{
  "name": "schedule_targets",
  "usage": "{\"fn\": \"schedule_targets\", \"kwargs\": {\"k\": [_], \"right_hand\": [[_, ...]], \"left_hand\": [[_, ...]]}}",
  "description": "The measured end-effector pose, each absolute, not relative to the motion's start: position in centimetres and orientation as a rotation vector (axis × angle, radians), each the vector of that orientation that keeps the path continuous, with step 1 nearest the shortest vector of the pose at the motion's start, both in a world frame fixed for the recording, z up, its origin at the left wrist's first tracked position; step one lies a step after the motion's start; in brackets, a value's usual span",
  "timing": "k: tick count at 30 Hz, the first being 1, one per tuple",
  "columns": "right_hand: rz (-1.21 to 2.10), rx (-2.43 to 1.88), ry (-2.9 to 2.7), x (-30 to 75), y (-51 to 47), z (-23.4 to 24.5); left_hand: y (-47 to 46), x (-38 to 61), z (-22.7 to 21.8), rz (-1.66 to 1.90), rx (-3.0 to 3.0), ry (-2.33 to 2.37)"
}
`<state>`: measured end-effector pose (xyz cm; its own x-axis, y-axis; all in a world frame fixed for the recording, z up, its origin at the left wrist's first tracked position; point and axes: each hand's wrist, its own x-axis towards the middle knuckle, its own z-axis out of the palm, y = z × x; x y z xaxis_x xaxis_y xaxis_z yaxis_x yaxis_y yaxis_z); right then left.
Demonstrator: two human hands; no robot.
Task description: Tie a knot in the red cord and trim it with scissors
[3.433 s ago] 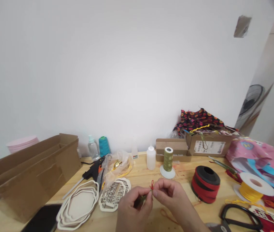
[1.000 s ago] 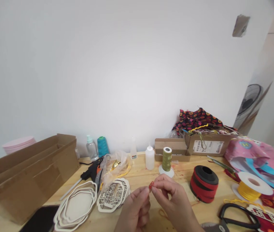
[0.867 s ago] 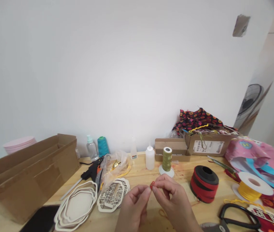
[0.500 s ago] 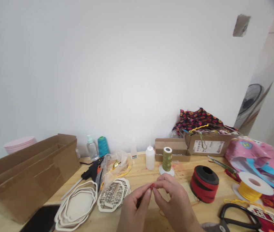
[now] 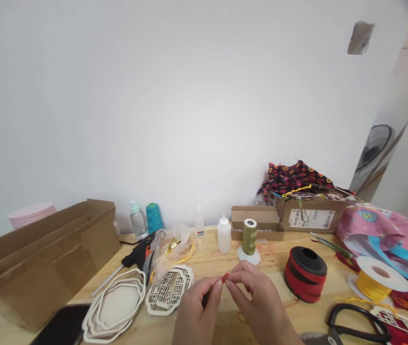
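Observation:
A small red piece [image 5: 225, 277], perhaps folded cord or ribbon, is pinched between the fingertips of both hands above the table's front. My left hand [image 5: 201, 306] has thumb and forefinger closed on it. From the other side, the thumb and forefinger of my right hand [image 5: 257, 292] grip it too. Its exact kind is too small to make out. Just beyond the hands stands a spool of olive thread [image 5: 250, 238]. Left of my left hand lie white lattice cutouts [image 5: 168, 291]. A red and black ribbon roll [image 5: 305, 275] sits to the right.
At left are a long cardboard box [image 5: 45, 263], a glue gun [image 5: 139, 254] and white scalloped frames [image 5: 115, 306]. A white squeeze bottle [image 5: 224, 235] stands at the back. Black-handled scissors [image 5: 358, 323], a yellow cord spool [image 5: 379, 280] and pink fabric [image 5: 372, 223] lie at right.
Both hands stay in nearly the same place, with the fingertips shifted very slightly left around the red piece. The view has moved a touch; nothing else differs.

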<state>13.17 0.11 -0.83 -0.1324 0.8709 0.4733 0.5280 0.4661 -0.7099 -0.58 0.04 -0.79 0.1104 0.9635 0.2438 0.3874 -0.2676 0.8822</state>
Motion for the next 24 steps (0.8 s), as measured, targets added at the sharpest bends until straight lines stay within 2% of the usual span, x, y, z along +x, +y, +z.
{"fn": "schedule_targets", "kwargs": {"k": [4,12,15,19,24], "right_hand": [[0.429,-1.209,-1.831,13.2,0.0,-0.6],[0.607,-1.179,-1.718,13.3,0.8,-1.3],[0.574,-1.189,-1.742,13.3,0.8,-1.2],[0.457,-1.209,-1.813,13.3,0.5,-0.8],[0.541,-1.156,-1.820,13.7,0.7,-0.8]], "left_hand": [[0.1,-0.5,-0.8,1.085,1.759,1.342],[0.0,-0.7,0.1,1.027,1.914,1.285],[0.0,-0.7,0.2,1.028,1.925,1.272],[0.3,-0.6,-0.2,1.024,1.831,1.264],[0.7,-0.7,-1.0,0.948,1.693,1.291]]}}
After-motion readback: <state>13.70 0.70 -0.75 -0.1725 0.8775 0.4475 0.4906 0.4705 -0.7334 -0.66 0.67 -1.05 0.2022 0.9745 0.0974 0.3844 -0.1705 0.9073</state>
